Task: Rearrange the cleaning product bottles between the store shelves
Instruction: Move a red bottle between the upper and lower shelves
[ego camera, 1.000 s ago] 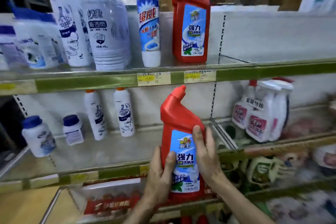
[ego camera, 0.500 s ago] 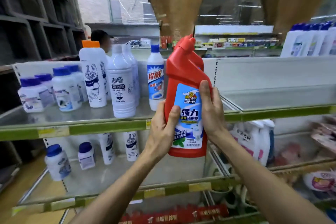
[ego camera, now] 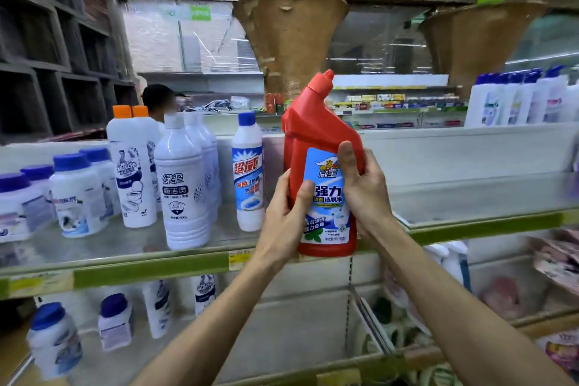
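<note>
Both hands hold one red bottle (ego camera: 324, 147) upright in front of the upper shelf (ego camera: 150, 263). The left hand (ego camera: 286, 216) wraps the lower left side of the bottle, with its thumb pressed on the blue label. The right hand (ego camera: 363, 185) grips the right side, the thumb lying flat across the top of the label (the other fingers go behind the bottle and I cannot see them). The bottom of the bottle is level with the front edge of the upper shelf; whether it touches the shelf I cannot tell. Its bent neck and red cap point up and to the right.

Just to the left on the same shelf stands a slim white bottle with a blue cap (ego camera: 249, 172), then a row of plain white bottles (ego camera: 185, 185), then a white bottle with an orange cap (ego camera: 133, 166). Small white jars with blue lids (ego camera: 78, 194) stand at the far left. On the lower shelf (ego camera: 282, 332) more white bottles and jars stand apart from each other
</note>
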A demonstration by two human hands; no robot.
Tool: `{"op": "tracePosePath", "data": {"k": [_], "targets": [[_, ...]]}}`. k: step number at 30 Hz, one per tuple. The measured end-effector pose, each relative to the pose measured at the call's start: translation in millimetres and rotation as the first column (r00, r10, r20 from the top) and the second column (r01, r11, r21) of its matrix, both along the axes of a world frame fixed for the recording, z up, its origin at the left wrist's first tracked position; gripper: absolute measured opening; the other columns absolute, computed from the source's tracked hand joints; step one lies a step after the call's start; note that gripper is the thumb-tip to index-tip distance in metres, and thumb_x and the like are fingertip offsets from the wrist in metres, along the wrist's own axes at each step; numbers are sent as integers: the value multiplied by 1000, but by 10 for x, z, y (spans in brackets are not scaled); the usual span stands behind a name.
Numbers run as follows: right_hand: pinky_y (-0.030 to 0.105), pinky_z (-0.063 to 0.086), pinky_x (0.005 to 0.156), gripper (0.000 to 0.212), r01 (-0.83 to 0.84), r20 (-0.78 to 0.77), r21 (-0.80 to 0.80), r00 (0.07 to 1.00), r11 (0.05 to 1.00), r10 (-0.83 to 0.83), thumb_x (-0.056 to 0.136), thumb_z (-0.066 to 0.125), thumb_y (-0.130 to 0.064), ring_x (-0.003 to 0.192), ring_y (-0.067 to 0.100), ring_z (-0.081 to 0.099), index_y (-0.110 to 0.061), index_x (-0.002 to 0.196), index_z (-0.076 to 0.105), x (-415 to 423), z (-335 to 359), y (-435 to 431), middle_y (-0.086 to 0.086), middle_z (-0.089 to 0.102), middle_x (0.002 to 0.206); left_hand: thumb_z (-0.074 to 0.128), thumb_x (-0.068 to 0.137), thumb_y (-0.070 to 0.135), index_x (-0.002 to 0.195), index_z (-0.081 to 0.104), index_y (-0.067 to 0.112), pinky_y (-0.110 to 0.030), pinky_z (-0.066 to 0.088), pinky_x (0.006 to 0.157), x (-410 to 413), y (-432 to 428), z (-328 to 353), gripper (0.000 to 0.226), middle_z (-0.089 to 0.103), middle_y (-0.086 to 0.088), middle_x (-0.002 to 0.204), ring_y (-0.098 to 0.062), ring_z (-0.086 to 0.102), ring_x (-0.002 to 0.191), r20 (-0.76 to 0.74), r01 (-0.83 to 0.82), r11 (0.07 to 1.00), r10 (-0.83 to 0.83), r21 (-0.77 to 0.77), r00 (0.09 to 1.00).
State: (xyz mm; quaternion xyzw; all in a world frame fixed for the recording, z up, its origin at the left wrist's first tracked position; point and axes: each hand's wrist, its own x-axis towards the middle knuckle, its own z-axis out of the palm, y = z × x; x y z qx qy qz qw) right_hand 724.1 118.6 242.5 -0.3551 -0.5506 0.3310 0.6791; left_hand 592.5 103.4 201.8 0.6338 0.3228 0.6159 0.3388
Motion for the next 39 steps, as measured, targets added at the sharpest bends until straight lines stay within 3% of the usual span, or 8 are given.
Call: {"op": "tracePosePath", "data": {"k": [5, 13, 19, 26, 30, 33, 35, 39], "targets": [[34, 64, 69, 55, -40, -27, 4, 999, 999, 41, 76, 60, -63, 80, 16, 78, -18, 108, 60, 88, 69, 443, 0, 78, 91, 50, 101, 30, 132, 50, 23, -20, 57, 74, 84, 397, 125, 32, 70, 5, 118, -6, 72, 100, 8, 59, 996, -58, -60, 998], [49, 62, 83, 68, 53, 82, -82, 996, 995, -46, 60, 55, -96, 96, 25, 75, -42, 102, 62, 82, -214, 1019, 11, 67, 119, 53, 97, 46, 145, 40, 26, -35, 57, 94, 30, 803, -102, 54, 64, 2, 133, -11, 67, 113, -56, -38, 991, 31, -125, 998], [52, 61, 82, 63, 71, 140, -78, 988, 994, -59, 63, 50, -96, 93, 27, 75, -45, 99, 59, 66, -308, 1243, 11, 65, 119, 50, 99, 41, 139, 43, 31, -26, 59, 83, 32, 896, -155, 42, 67, 6, 125, -9, 70, 108, -29, -26, 992, 22, -125, 999], [51, 60, 85, 63, 109, 127, -53, 987, 993, -101, 62, 55, -95, 97, 24, 73, -44, 99, 56, 70, -333, 1189, 7, 66, 117, 53, 96, 50, 145, 40, 34, -39, 57, 94, 13, 872, -210, 53, 65, 8, 130, -8, 67, 112, -83, -94, 987, 83, -134, 993], [37, 61, 79, 45, 191, 29, 77, 981, 979, -194, 80, 71, -63, 96, 12, 68, -36, 110, 52, 23, -351, 908, 3, 58, 113, 58, 94, 46, 149, 37, 28, -38, 54, 100, -74, 736, -253, 61, 58, 2, 140, -8, 59, 123, -154, -211, 975, 198, -74, 968], [21, 51, 68, 23, 198, -92, 145, 978, 970, -186, 93, 69, -34, 74, -6, 58, -23, 106, 52, -41, -442, 655, -5, 55, 91, 57, 99, 26, 142, 47, 18, -18, 51, 95, -160, 495, -264, 45, 60, 1, 131, 0, 58, 115, -123, -276, 961, 278, 30, 953], [19, 47, 70, 15, 200, -105, 180, 977, 963, -184, 96, 66, -26, 71, -5, 52, -20, 102, 54, -130, -534, 517, -8, 52, 85, 57, 99, 19, 133, 55, 17, -14, 49, 88, -240, 322, -291, 34, 63, 3, 122, 2, 61, 107, -99, -307, 949, 313, 73, 945], [13, 44, 69, 7, 62, -71, 227, 996, 972, -47, 97, 64, -15, 69, -1, 52, -16, 96, 57, -468, -664, 282, -3, 55, 82, 56, 97, 26, 119, 61, 20, -35, 56, 87, -481, 40, -394, 24, 69, -6, 109, -19, 69, 97, -26, -344, 935, 347, 85, 937]]}}
